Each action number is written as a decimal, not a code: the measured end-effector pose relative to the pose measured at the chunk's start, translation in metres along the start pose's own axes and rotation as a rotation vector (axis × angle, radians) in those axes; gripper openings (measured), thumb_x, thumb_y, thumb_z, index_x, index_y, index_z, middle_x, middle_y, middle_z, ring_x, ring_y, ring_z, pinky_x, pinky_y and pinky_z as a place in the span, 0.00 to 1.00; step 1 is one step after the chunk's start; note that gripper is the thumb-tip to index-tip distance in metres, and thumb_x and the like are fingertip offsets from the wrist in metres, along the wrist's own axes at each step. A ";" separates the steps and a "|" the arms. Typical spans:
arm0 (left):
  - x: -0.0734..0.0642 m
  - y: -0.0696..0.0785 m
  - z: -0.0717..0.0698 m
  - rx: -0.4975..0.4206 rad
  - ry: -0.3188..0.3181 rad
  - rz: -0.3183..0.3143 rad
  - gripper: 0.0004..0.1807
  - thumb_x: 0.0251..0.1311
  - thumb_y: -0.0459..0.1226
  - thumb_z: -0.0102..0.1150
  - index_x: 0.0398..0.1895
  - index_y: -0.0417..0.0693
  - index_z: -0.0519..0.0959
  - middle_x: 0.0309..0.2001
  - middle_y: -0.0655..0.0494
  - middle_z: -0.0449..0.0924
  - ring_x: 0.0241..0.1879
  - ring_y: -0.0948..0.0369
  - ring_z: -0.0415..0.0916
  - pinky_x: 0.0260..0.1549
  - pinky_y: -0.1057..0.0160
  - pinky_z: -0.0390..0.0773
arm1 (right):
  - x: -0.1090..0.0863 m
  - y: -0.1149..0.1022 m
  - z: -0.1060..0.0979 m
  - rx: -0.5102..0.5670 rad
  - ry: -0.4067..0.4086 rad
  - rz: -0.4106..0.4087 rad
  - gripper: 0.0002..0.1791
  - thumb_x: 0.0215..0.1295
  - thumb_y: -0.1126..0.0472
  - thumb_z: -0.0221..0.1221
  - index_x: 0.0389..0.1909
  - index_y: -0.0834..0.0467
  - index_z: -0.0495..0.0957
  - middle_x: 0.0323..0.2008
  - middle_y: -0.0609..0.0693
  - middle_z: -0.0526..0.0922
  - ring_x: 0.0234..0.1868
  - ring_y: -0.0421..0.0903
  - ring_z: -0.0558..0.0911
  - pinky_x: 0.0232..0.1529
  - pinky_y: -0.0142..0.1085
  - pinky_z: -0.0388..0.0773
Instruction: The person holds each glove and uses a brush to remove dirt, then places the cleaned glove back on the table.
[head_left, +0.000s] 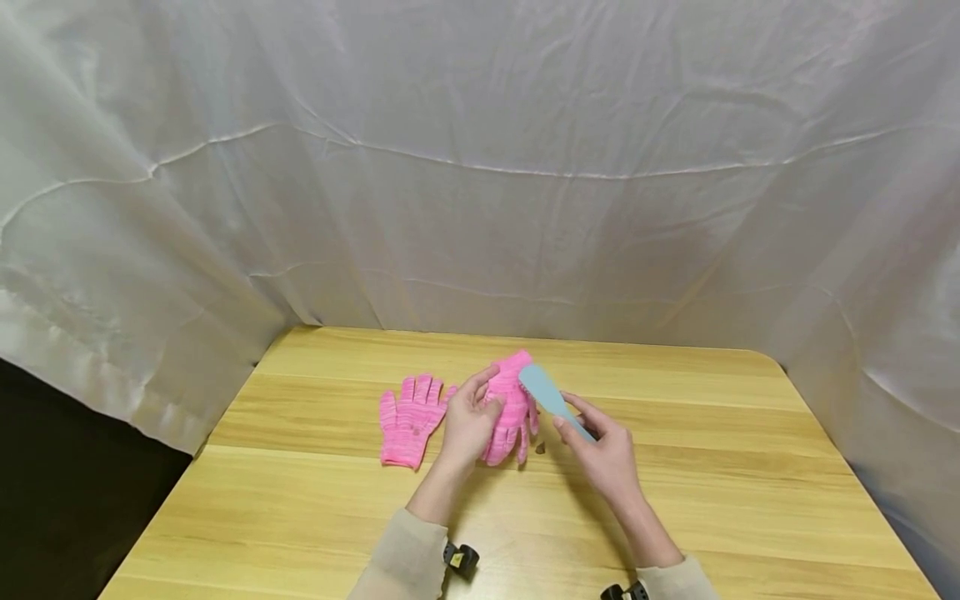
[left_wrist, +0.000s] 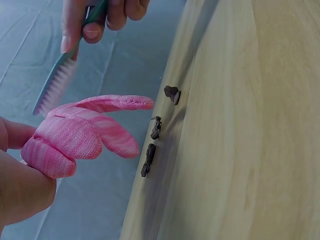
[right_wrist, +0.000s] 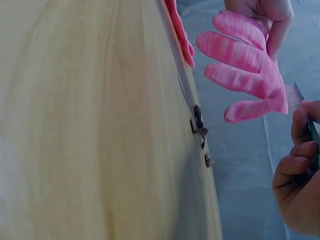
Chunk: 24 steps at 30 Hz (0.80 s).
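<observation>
A pink knit glove (head_left: 513, 408) hangs above the table with its fingers drooping, gripped by my left hand (head_left: 470, 419). In my right hand (head_left: 606, 450) is a pale blue-green brush (head_left: 546, 390), held by its handle. Its white bristles (left_wrist: 56, 86) face the glove and, in the right wrist view, meet its edge. A second pink glove (head_left: 411, 421) lies flat on the table left of my left hand, with a small dark spot near its middle. Several small dark brown clumps (left_wrist: 172, 94) lie on the wood beneath the held glove.
The wooden table (head_left: 300, 500) has a light grain and a rounded far right corner. Pale grey curtains (head_left: 480, 233) hang along its back and sides. A dark area (head_left: 67, 483) shows past the left edge. Black straps with small devices (head_left: 461, 560) sit at both wrists.
</observation>
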<state>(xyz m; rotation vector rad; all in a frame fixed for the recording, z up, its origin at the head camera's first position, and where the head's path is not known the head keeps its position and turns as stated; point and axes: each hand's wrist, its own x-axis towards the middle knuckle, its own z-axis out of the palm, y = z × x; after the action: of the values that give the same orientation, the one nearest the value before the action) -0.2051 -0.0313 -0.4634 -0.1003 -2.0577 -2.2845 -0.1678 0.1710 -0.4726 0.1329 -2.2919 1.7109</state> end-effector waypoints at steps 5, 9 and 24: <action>0.000 -0.002 0.001 0.002 -0.004 0.007 0.28 0.66 0.23 0.57 0.70 0.40 0.74 0.68 0.36 0.75 0.17 0.71 0.60 0.17 0.76 0.69 | 0.000 0.001 0.002 0.004 -0.034 0.007 0.22 0.68 0.58 0.70 0.62 0.57 0.83 0.31 0.58 0.87 0.25 0.44 0.80 0.20 0.28 0.67; 0.000 -0.002 0.001 0.003 0.000 0.006 0.28 0.66 0.23 0.57 0.70 0.39 0.74 0.67 0.36 0.76 0.17 0.71 0.61 0.17 0.76 0.69 | 0.000 0.003 0.002 -0.023 -0.025 0.017 0.23 0.67 0.58 0.70 0.62 0.56 0.83 0.30 0.57 0.86 0.23 0.40 0.77 0.19 0.28 0.65; -0.001 0.002 0.002 0.012 0.011 -0.002 0.27 0.67 0.23 0.57 0.70 0.40 0.74 0.66 0.37 0.77 0.18 0.71 0.61 0.18 0.76 0.70 | 0.000 0.001 0.001 -0.018 -0.008 0.016 0.22 0.67 0.58 0.70 0.61 0.56 0.84 0.29 0.56 0.85 0.21 0.39 0.74 0.18 0.28 0.64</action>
<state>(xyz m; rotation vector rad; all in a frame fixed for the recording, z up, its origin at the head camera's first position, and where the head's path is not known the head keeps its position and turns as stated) -0.2038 -0.0297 -0.4619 -0.0853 -2.0669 -2.2679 -0.1677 0.1698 -0.4737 0.1184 -2.3193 1.7003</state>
